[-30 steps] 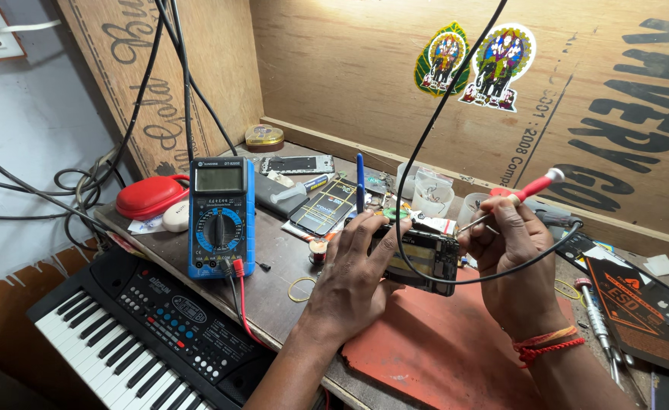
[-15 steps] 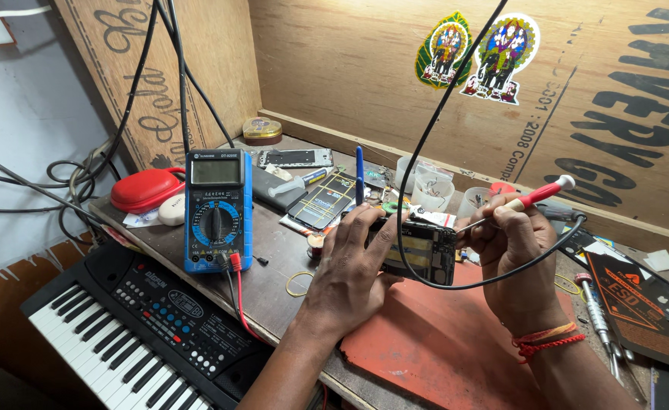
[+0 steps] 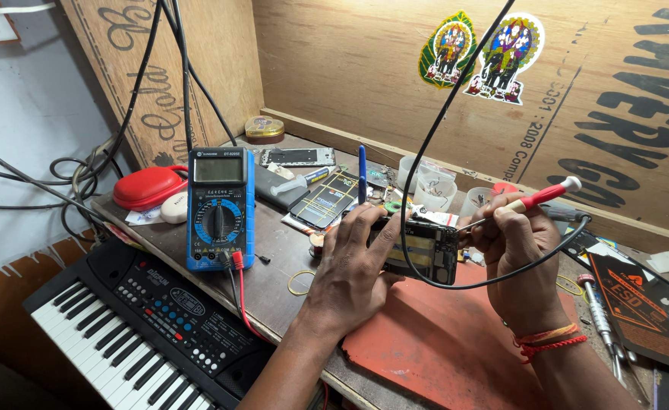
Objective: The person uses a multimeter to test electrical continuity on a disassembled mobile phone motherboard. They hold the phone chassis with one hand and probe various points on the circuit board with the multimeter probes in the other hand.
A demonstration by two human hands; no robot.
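Here my left hand (image 3: 350,277) steadies an opened phone (image 3: 419,250) at the back edge of the orange mat (image 3: 441,357), fingers spread and pressed on its near side, near the middle of the desk (image 3: 274,262). My right hand (image 3: 518,262) has its grip closed around a red-handled soldering iron (image 3: 543,196), tip pointing toward the phone's top, black cord looping beneath. A blue multimeter (image 3: 219,209) stands toward the desk's left edge, a keyboard (image 3: 122,326) lies below the front edge
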